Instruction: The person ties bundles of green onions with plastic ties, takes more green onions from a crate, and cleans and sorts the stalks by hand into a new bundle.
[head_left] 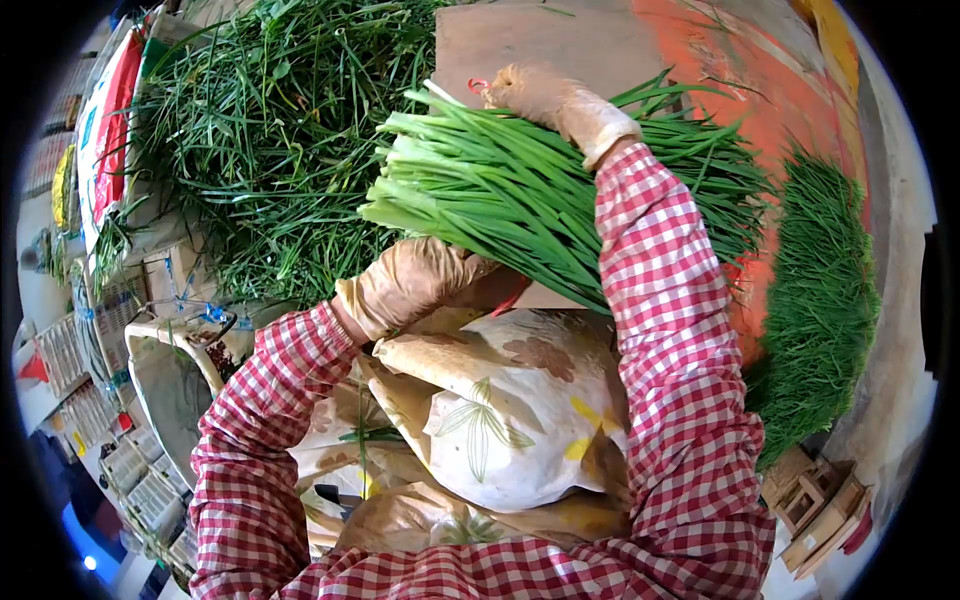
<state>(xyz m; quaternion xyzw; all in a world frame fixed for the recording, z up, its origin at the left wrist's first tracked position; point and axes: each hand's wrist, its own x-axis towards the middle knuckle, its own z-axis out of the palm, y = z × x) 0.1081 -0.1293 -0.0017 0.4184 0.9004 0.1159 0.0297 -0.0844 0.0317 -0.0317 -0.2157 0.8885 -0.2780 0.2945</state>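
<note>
A thick bunch of long green stalks [500,180] lies across the middle, its pale ends to the left and its leafy tips to the right. Both my hands wear stained, thin gloves. My left hand [420,285] is curled at the lower edge of the bunch near the pale ends, next to a red strip [514,297]. My right hand [550,100] reaches over the bunch at its upper edge, fingers bent together by a small red loop [478,86]. Whether the two red bits are one tie passing under the stalks is hidden.
Loose green leaves [290,140] are heaped at the upper left. Behind the bunch is a brown board [540,40], with an orange sheet [745,100] beside it. More greens [820,300] stand at the right. A white-framed chair [165,335] is at the left.
</note>
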